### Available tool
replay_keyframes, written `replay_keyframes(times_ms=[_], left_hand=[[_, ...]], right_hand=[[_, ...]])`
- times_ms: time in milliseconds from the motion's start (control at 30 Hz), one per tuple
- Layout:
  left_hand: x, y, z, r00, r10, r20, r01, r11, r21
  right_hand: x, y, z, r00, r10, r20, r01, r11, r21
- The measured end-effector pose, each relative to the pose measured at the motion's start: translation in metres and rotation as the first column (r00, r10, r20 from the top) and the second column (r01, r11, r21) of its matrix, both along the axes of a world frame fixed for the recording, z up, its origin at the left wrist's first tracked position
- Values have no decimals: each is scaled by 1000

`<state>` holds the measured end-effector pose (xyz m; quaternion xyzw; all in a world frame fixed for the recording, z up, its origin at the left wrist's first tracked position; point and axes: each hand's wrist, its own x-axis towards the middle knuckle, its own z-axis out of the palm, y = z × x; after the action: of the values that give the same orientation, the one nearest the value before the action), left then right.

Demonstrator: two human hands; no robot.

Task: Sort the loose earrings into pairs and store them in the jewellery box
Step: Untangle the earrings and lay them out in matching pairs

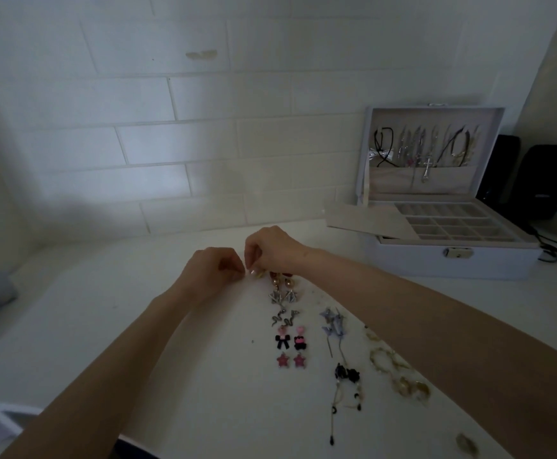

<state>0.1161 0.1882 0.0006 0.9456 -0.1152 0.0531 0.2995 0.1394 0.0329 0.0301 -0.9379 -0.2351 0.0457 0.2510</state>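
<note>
Well left of the jewellery box [449, 265], your left hand [214, 270] curls its fingertips [237, 271] together; whether it holds anything I cannot tell. Your right hand [270, 250] pinches an earring [260, 274] atop the paired column [285, 341]; lay it snug beside its match. Loose earrings [335, 326] lie nearer the box, so lift clear over them.

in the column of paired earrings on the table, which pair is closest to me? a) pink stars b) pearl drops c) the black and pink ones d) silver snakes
a: the pink stars lie at the near end of the column, with the black and pink pair next and the silver snakes beyond that.
</note>
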Motion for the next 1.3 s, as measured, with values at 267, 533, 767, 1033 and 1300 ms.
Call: replay_keyframes(times_ms=[267,533,767,1033,1300], left_hand=[[-2,-2,-2,998,39,43,-36,997,-70],[-6,0,-8,992,115,54,-111,991,-68],[-28,0,-2,979,157,129,-151,987,-58],[-112,-46,29,968,-42,248,65,995,-82],[-189,-123,18,909,-384,159,388,922,8]], right_hand=[[0,-1,-9,998,-10,58,9,1000,24],[-9,-7,-12,994,-43,104,34,996,84],[-45,-29,11,987,-40,159,12,985,171],[-132,-99,32,987,-8,160,-25,978,205],[-212,-167,12,990,-64,128,36,976,215]])
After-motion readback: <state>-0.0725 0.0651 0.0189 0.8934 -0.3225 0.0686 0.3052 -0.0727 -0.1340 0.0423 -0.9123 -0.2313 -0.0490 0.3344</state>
